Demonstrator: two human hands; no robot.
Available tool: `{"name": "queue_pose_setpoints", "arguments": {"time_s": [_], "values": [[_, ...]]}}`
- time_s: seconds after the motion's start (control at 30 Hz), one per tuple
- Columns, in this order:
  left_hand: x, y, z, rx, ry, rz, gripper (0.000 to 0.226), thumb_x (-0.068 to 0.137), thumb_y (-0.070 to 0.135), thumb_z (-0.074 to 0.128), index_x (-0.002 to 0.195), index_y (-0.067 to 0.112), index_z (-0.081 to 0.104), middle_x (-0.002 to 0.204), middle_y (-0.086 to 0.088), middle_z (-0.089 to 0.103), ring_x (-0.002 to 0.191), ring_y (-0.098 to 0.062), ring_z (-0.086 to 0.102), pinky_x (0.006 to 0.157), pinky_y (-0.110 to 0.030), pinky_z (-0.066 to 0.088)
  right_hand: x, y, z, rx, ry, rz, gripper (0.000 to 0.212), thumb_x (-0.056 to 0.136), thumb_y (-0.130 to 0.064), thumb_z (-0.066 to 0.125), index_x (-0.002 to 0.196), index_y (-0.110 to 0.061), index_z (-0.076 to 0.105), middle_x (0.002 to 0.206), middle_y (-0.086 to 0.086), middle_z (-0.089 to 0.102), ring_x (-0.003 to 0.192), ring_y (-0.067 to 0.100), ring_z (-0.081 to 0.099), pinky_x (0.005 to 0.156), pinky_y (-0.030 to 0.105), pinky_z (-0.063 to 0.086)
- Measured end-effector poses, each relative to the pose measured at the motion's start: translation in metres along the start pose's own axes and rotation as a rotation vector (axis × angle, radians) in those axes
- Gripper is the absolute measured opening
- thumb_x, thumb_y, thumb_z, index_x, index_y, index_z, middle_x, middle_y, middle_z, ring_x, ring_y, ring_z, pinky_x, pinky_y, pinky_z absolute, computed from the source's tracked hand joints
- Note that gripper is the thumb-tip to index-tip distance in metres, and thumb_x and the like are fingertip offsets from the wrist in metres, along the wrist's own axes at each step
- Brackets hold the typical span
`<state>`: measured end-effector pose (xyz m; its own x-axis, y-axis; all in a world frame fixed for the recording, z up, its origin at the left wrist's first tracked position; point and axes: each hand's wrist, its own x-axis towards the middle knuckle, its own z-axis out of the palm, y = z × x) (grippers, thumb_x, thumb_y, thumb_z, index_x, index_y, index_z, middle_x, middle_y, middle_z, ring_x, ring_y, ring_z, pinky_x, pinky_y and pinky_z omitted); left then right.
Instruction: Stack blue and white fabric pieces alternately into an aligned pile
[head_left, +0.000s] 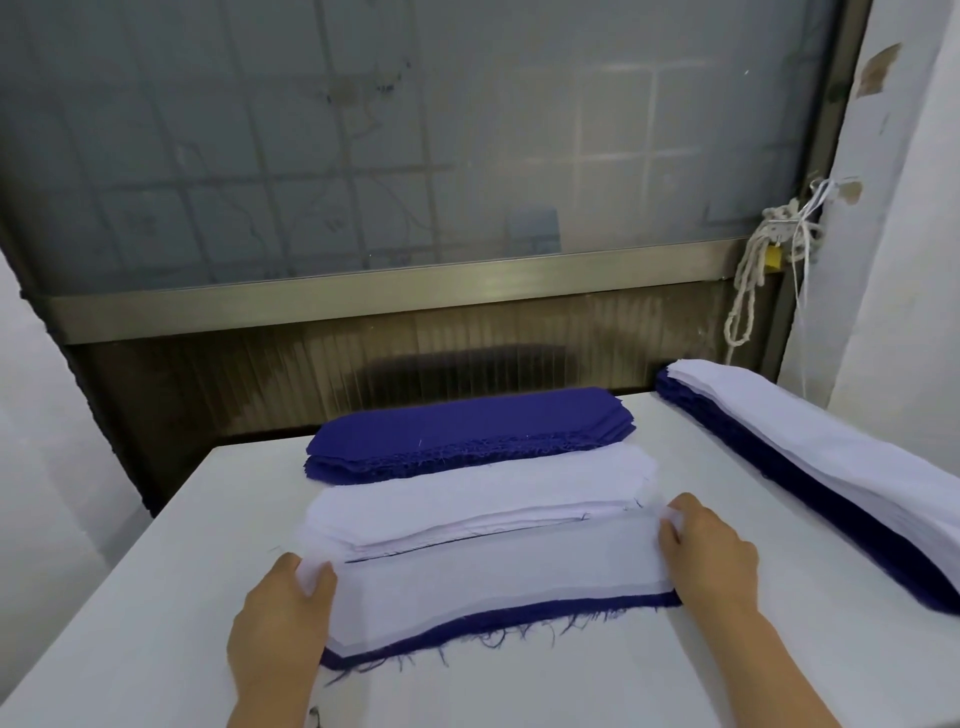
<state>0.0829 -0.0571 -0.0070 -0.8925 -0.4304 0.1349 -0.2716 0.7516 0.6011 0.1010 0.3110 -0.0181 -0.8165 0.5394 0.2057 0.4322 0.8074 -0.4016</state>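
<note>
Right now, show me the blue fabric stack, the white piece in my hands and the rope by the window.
blue fabric stack (467, 423): head view, middle of top piece.
white piece (498, 566): head view, centre of upper face.
rope (779, 221): head view, knot at its top.

I had both forearms stretched forward, palms down. My left hand (283, 613) pinched one end of the white piece (498, 566), and my right hand (709, 551) pinched the other, its thumb apparently tucked beneath.

Garment workshop: blue fabric stack (467, 423), white stack (483, 493), worktable (156, 597).
</note>
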Motion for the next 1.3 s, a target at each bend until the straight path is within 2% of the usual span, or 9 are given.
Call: {"name": "queue_pose_setpoints", "arguments": {"time_s": [0.2, 0.37, 0.47, 0.6, 0.73, 1.17, 1.3], "values": [[0.001, -0.010, 0.003, -0.050, 0.060, 0.037, 0.024, 0.095, 0.027, 0.053, 0.098, 0.004, 0.056, 0.090, -0.014, 0.062, 0.083, -0.034, 0.056, 0.074, -0.038, 0.042, -0.001, 0.000, 0.001, 0.002, 0.034, 0.001, 0.019, 0.100, -0.024, 0.033, 0.099, -0.012, 0.047, 0.084, 0.002, 0.058, 0.081, 0.027, 0.056, 0.070, 0.034, 0.037], [0.000, -0.012, 0.005, -0.081, 0.076, 0.049, 0.016, 0.095, 0.019, 0.052, 0.099, 0.004, 0.056, 0.084, -0.012, 0.062, 0.078, -0.032, 0.056, 0.070, -0.036, 0.044, -0.004, -0.001, 0.000, 0.004, 0.034, 0.010, 0.014, 0.099, -0.024, 0.038, 0.104, -0.015, 0.048, 0.093, 0.002, 0.060, 0.086, 0.027, 0.056, 0.073, 0.034, 0.038], [0.000, -0.011, 0.005, -0.105, 0.081, 0.045, 0.013, 0.094, 0.015, 0.052, 0.101, 0.005, 0.055, 0.084, -0.013, 0.062, 0.077, -0.032, 0.057, 0.071, -0.038, 0.047, -0.004, -0.002, 0.000, 0.008, 0.034, 0.024, 0.014, 0.099, -0.023, 0.039, 0.104, -0.014, 0.048, 0.092, 0.004, 0.061, 0.084, 0.028, 0.057, 0.073, 0.034, 0.037], [0.000, -0.012, 0.006, -0.107, 0.097, 0.030, 0.023, 0.092, 0.010, 0.055, 0.113, 0.006, 0.048, 0.081, -0.014, 0.060, 0.070, -0.030, 0.056, 0.062, -0.034, 0.043, -0.005, -0.002, 0.000, 0.063, 0.052, 0.049, 0.017, 0.096, -0.019, 0.043, 0.112, -0.012, 0.041, 0.083, 0.005, 0.061, 0.077, 0.029, 0.055, 0.069, 0.035, 0.036], [0.001, -0.013, 0.008, -0.112, 0.098, 0.028, 0.029, 0.090, 0.008, 0.057, 0.117, 0.005, 0.046, 0.081, -0.014, 0.059, 0.069, -0.030, 0.055, 0.061, -0.035, 0.043, -0.006, -0.002, 0.000, 0.093, 0.057, 0.064, 0.025, 0.095, -0.016, 0.045, 0.118, -0.010, 0.038, 0.082, 0.005, 0.059, 0.075, 0.028, 0.052, 0.069, 0.035, 0.034], [0.004, -0.016, 0.010, -0.094, 0.103, 0.042, 0.027, 0.089, 0.003, 0.055, 0.116, 0.003, 0.051, 0.091, -0.019, 0.058, 0.077, -0.034, 0.056, 0.067, -0.039, 0.046, -0.006, -0.003, -0.001, 0.168, 0.045, 0.087, 0.031, 0.089, 0.000, 0.038, 0.118, -0.008, 0.046, 0.107, 0.012, 0.057, 0.092, 0.033, 0.054, 0.080, 0.039, 0.037], [0.005, -0.015, 0.010, -0.088, 0.108, 0.049, 0.026, 0.090, 0.004, 0.055, 0.116, 0.003, 0.052, 0.092, -0.020, 0.058, 0.077, -0.034, 0.056, 0.068, -0.040, 0.048, -0.006, -0.003, -0.001, 0.170, 0.045, 0.091, 0.029, 0.090, 0.001, 0.039, 0.117, -0.008, 0.047, 0.107, 0.012, 0.054, 0.091, 0.034, 0.054, 0.079, 0.038, 0.037]]}}
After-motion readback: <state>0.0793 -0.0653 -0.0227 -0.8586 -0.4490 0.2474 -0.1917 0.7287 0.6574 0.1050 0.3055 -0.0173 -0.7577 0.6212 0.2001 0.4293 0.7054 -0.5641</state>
